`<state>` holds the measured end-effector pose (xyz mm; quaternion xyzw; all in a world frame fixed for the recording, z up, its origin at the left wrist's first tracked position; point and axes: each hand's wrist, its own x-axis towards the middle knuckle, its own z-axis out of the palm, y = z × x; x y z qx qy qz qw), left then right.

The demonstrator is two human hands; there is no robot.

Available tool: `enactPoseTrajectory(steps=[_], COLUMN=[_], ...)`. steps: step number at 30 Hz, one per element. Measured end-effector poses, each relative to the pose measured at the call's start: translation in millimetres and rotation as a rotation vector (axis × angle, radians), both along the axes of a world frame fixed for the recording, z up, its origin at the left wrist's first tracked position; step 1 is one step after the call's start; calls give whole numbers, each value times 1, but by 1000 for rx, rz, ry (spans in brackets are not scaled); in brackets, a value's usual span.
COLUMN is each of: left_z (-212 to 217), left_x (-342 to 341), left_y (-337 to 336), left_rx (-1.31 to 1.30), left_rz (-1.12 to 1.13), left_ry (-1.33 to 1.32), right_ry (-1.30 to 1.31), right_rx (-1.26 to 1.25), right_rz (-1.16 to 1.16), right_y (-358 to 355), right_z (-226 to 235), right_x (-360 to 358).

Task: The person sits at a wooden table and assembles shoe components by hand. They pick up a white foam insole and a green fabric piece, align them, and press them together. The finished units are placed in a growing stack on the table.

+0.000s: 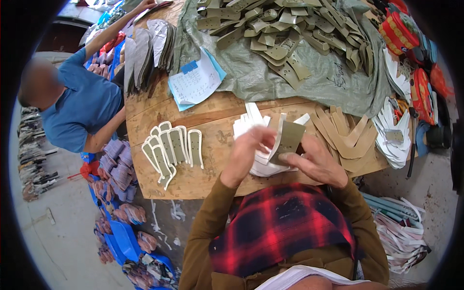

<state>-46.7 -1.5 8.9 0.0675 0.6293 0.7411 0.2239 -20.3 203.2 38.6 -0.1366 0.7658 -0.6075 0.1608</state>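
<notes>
An olive-green, stiff moulded shoe piece [291,136] is held upright between my hands, with a white strip [279,133] along its left edge. My left hand [247,151] is closed, its fingertips pinching at that edge strip. Around the lower right part of the piece my right hand [321,162] is closed, thumb pressed on its face. Under and behind my hands lies a stack of white curved strips [251,118], partly covered by them. To the left, several olive pieces with white edging [171,145] lie fanned out on the wooden table [217,116].
Olive pieces [285,34] are heaped on a green woven sack [232,72]. Tan curved pieces [348,137] and white ones [394,140] lie right. A written paper [195,83] and grey stacks [159,43] lie far left. A person in blue [82,104] reaches across the left.
</notes>
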Motion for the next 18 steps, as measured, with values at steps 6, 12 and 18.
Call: enactPoseTrajectory(steps=[6, 12, 18], left_z=[1, 1, 6], left_x=[18, 5, -9], left_y=[1, -5, -2], left_rx=[-186, -463, -333], left_rz=[-124, -228, -167], left_ry=[-204, 392, 223], right_ry=[-93, 1, 47], right_rx=[9, 72, 68], right_rz=[48, 43, 87], right_y=[1, 1, -5], right_z=[-8, -4, -4], right_x=[0, 1, -1])
